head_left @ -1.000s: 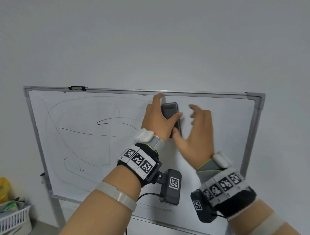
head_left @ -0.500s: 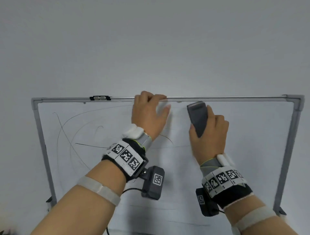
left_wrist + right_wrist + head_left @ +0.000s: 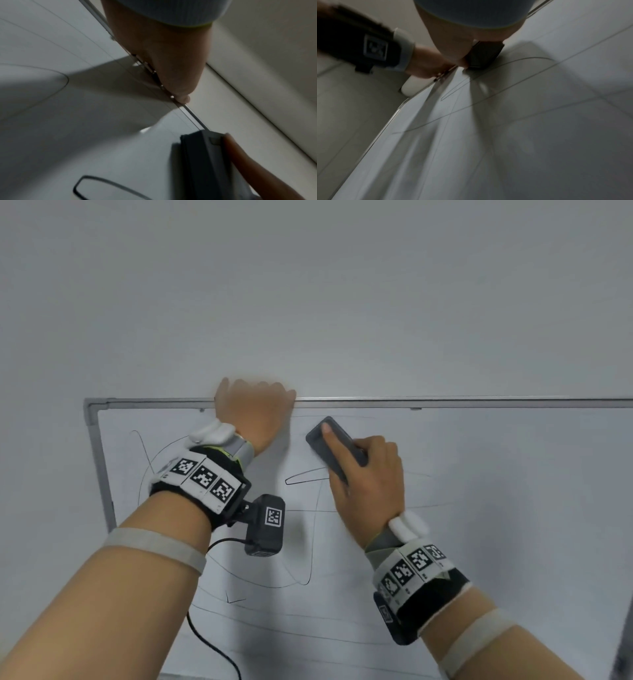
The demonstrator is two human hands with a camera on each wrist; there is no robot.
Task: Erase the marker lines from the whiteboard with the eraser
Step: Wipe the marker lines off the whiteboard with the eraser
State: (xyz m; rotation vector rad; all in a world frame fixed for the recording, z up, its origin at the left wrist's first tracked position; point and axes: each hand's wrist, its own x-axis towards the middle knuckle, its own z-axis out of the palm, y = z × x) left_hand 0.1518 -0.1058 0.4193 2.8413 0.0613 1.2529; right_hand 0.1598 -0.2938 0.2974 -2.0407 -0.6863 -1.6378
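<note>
The whiteboard (image 3: 496, 508) fills the lower half of the head view, with thin black marker lines (image 3: 301, 477) looping across its left and middle. My right hand (image 3: 370, 474) grips the dark grey eraser (image 3: 342, 445) and presses it flat against the board near the top, forefinger laid along its back. The eraser (image 3: 205, 155) shows at the lower right of the left wrist view, and the eraser (image 3: 483, 55) sits under the palm in the right wrist view. My left hand (image 3: 255, 405) grips the board's top frame (image 3: 445, 402), fingers curled over the rail.
A plain grey wall (image 3: 308, 285) rises behind the board. The board's left frame (image 3: 99, 467) and corner stand at the left. A black cable (image 3: 212, 642) hangs from the left wrist camera (image 3: 265, 525).
The eraser passed from my left hand to my right. My left hand moved up onto the top rail. My right hand tilted the eraser and moved it down against the board.
</note>
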